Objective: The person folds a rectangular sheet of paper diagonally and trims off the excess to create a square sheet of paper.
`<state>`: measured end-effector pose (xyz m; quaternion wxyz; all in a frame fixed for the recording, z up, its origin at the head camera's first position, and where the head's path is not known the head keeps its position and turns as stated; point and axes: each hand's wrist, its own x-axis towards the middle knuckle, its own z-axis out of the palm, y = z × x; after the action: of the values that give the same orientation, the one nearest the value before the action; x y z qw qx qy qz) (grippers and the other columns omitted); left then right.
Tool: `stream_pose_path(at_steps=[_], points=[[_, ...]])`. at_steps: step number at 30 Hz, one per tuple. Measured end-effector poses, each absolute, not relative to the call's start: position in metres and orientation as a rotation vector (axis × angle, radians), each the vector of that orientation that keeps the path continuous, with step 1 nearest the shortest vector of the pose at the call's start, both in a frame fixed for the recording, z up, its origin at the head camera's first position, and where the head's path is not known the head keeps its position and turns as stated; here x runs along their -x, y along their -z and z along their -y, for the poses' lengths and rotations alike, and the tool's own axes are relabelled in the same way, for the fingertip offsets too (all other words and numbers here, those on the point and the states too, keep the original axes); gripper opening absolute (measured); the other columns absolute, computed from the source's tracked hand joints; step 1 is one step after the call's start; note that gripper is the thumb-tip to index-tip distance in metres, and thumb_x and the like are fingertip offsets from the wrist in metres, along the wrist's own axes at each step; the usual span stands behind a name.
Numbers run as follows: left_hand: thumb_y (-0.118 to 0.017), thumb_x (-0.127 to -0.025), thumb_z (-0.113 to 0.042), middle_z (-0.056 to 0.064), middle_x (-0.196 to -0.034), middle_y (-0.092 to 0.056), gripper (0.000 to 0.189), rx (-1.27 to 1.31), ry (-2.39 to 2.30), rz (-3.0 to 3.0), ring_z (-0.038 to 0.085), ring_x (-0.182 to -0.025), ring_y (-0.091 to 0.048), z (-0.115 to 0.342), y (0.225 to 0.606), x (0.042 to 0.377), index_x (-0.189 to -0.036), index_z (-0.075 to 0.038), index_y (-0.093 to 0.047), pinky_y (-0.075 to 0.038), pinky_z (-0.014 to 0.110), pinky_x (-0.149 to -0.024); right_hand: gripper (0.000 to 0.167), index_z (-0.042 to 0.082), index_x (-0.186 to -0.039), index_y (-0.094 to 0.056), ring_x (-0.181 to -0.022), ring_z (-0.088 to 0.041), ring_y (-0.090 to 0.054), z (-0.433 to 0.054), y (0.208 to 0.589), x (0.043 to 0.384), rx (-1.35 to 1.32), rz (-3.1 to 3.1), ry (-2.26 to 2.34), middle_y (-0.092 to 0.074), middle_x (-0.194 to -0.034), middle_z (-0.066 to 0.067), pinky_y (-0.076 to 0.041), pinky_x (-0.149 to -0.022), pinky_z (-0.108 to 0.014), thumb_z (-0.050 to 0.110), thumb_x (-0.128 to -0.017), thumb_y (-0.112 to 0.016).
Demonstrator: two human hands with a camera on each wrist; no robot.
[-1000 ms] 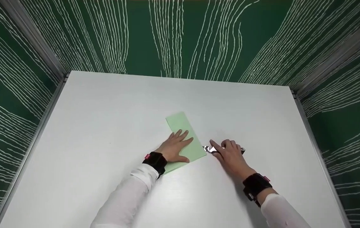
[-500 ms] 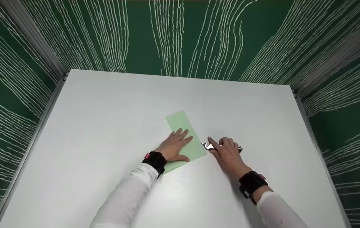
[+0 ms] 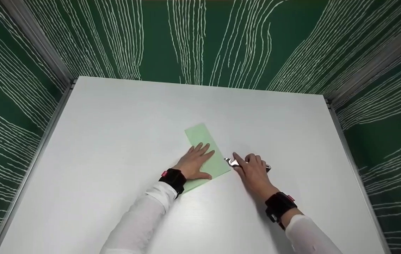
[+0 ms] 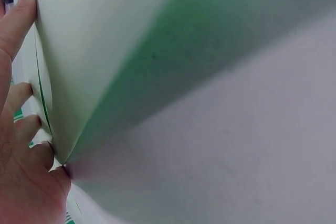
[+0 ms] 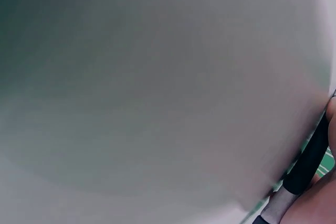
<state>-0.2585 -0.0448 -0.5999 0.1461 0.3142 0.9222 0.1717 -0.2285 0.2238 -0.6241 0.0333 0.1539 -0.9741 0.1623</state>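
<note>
A folded sheet of light green paper [image 3: 200,134] lies slantwise on the white table. My left hand [image 3: 196,163] rests flat on it with fingers and thumb spread; the left wrist view shows these fingers along the paper's fold [image 4: 37,61]. In my right hand [image 3: 254,173] is a utility knife [image 3: 232,162], its shiny front end pointing left, right at the paper's right edge. The index finger stretches along the top of the knife, and the other fingers curl round its handle. At the right wrist view's edge the black and grey handle [image 5: 310,161] shows beside the hand.
The white table [image 3: 123,116] spreads around the paper on all sides. Green walls [image 3: 218,46] with wavy white lines stand behind and to both sides, joined by grey metal posts [image 3: 380,63]. Both wrists wear black bands [image 3: 281,206].
My right hand has shifted slightly left and away from me, bringing the utility knife's front end to the paper's edge. The left hand and the paper stay in place.
</note>
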Motion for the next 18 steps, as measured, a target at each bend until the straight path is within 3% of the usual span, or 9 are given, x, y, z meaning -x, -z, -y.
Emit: stream_pose_path(at_steps=[18], points=[[-0.072,-0.086,-0.054,0.012,-0.168,-0.019,0.097,-0.892,-0.504,-2.655,0.034,-0.156,-0.014,0.044,0.600,0.259,-0.158,-0.008,-0.027,-0.018,0.048,-0.127,0.048,0.021,-0.147,-0.052,-0.093,-0.032,-0.043,-0.220,0.628,0.243,-0.444,3.031,-0.491,-0.052,-0.104,-0.017,-0.033,-0.079,-0.044,0.034,-0.101,-0.057]])
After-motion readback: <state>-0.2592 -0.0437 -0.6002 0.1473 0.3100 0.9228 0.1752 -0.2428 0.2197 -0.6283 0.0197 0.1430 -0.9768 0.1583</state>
